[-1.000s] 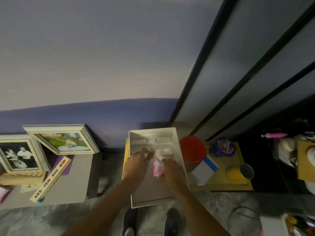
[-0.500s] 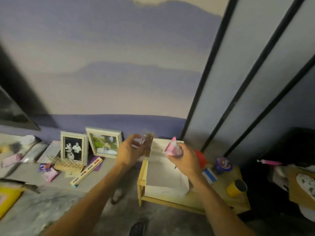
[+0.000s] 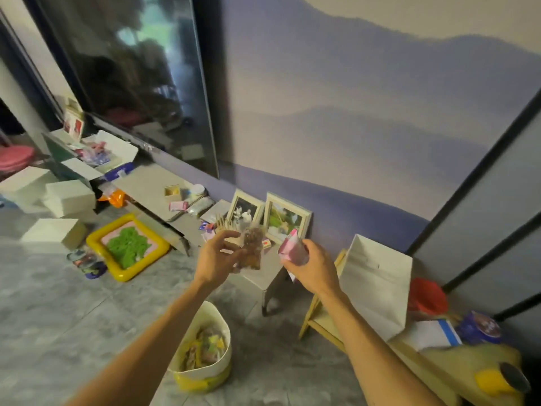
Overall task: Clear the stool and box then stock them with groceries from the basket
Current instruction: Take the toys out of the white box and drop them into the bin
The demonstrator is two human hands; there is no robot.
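Note:
My left hand (image 3: 215, 260) holds a clear packet of brown snacks (image 3: 252, 249) up in front of me. My right hand (image 3: 314, 266) grips a pink and white packet (image 3: 289, 249). Both hands hover left of the white box (image 3: 377, 285), which sits on the low wooden stool (image 3: 322, 320) by the wall. The box's inside looks bare from here. A white and yellow basket (image 3: 205, 373) stands on the floor between my forearms, with several wrapped groceries inside.
On the stool right of the box are a red cup (image 3: 427, 297), a blue-white carton (image 3: 433, 334), a blue tub (image 3: 480, 329) and a yellow mug (image 3: 503, 379). A low grey shelf (image 3: 152, 186) with two photo frames (image 3: 269, 215) runs left. A yellow tray (image 3: 126, 247) lies on the floor.
Both hands lifted out of the box with a packet each and swung left, away from the stool. My view turned left, bringing the basket and the screen into sight.

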